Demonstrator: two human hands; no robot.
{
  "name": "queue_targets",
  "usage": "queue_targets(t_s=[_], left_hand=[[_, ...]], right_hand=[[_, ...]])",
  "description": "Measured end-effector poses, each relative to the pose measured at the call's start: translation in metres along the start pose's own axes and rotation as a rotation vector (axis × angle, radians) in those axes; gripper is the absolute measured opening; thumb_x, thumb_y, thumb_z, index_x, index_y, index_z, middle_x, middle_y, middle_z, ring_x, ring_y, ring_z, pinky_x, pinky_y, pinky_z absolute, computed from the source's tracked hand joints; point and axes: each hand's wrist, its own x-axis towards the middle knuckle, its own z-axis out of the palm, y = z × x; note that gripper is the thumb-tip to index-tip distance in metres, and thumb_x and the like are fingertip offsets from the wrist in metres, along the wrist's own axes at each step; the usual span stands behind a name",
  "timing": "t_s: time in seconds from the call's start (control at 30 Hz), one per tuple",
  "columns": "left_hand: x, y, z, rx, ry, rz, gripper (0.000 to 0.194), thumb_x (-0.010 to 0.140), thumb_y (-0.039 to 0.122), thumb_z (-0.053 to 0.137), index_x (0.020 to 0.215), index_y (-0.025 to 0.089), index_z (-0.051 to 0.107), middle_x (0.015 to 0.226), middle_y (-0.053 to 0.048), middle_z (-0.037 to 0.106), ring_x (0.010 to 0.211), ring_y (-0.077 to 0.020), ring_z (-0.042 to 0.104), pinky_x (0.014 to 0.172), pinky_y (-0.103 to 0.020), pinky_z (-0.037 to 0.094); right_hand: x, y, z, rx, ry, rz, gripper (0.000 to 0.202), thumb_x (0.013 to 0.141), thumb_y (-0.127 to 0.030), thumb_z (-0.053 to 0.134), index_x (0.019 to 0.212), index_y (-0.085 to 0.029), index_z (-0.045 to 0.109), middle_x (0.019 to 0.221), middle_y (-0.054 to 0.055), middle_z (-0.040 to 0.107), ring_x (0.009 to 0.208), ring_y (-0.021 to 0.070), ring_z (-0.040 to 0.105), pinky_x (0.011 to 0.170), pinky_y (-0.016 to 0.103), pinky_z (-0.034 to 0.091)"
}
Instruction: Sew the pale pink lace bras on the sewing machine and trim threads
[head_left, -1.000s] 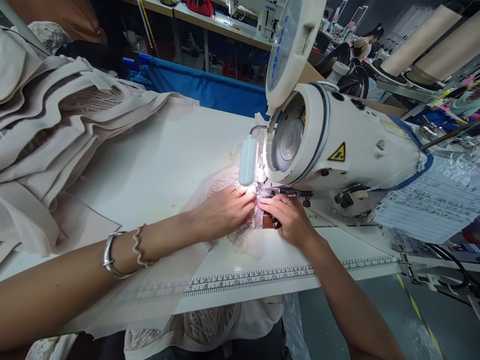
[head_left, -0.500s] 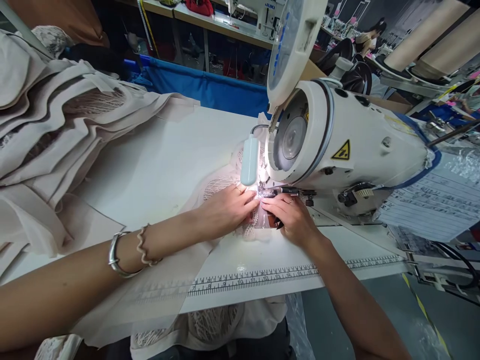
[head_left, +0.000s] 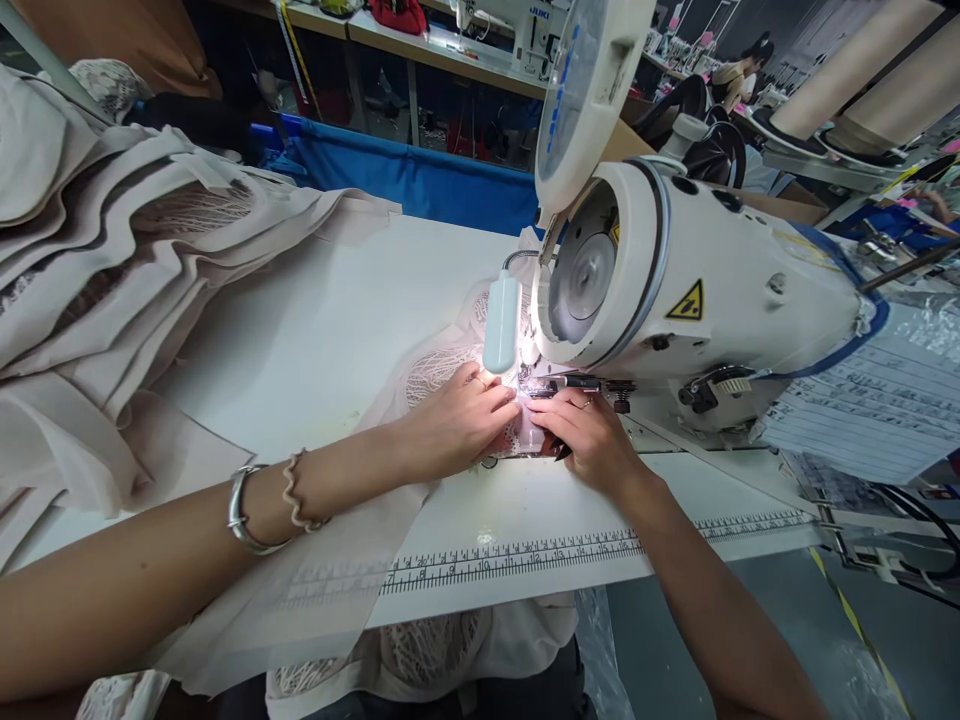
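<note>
Pale pink lace fabric (head_left: 439, 372) lies beneath the needle area of a white sewing machine (head_left: 739, 270). My left hand (head_left: 457, 425) is closed on the fabric just left of the presser foot, its fingertips bunched together. Close to the foot's right side, my right hand (head_left: 581, 435) pinches the fabric's edge with thumb and forefinger. A dark pointed thing (head_left: 561, 452) pokes out under the right palm; its kind is hidden. A small lamp (head_left: 501, 325) lights the stitching spot. Sheer cloth (head_left: 330, 600) trails under my left forearm over the table edge.
Stacked pale garment pieces (head_left: 142, 250) cover the table's left side. A printed ruler (head_left: 517, 562) runs along the front edge. More lace cloth (head_left: 435, 640) lies on my lap. Behind the table hangs a blue cloth bin (head_left: 420, 170); a paper sheet (head_left: 862, 400) hangs right.
The lace in front of the foot has slid away from me toward the needle, leaving a shorter tail. Both hands stay close to the foot, with only slight shifts.
</note>
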Motion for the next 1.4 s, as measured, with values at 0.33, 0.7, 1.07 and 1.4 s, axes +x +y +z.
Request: queue_targets(t_s=[0.33,0.7,1.07,1.4], left_hand=[[0.001,0.014,0.007,0.018,-0.050,0.151,0.031,0.098,0.006,0.043,0.122,0.010,0.063,0.106,-0.012,0.069,0.094,-0.0233,0.059,0.084,-0.038,0.044],[0.000,-0.005,0.006,-0.021,-0.044,0.128,0.042,0.090,-0.005,0.042,0.121,0.014,0.062,0.116,-0.013,0.068,0.103,-0.0246,0.060,0.093,-0.041,0.041],[0.006,-0.025,-0.001,-0.109,-0.094,0.036,0.046,0.095,-0.002,0.035,0.122,0.020,0.064,0.125,-0.012,0.069,0.105,-0.0237,0.065,0.099,-0.046,0.040],[0.005,-0.039,0.001,-0.139,-0.104,-0.055,0.044,0.102,0.006,0.034,0.124,0.026,0.065,0.128,-0.003,0.070,0.108,-0.0183,0.062,0.114,-0.047,0.031]], right_hand=[[-0.001,0.002,0.004,-0.005,0.046,0.016,0.037,0.090,0.001,0.047,0.114,-0.016,0.070,0.112,0.008,0.078,0.098,0.0239,0.066,0.083,0.037,0.056],[-0.004,0.006,-0.001,0.063,0.024,0.026,0.045,0.079,0.006,0.044,0.105,-0.019,0.071,0.093,0.006,0.072,0.088,0.0208,0.065,0.080,0.034,0.056],[-0.006,0.005,0.001,0.015,-0.073,0.155,0.058,0.078,0.006,0.043,0.122,-0.021,0.069,0.104,0.007,0.072,0.091,0.0225,0.064,0.077,0.034,0.055],[-0.007,0.006,0.002,0.028,-0.040,0.137,0.054,0.079,0.004,0.044,0.120,-0.022,0.069,0.101,0.007,0.072,0.088,0.0227,0.066,0.075,0.035,0.056]])
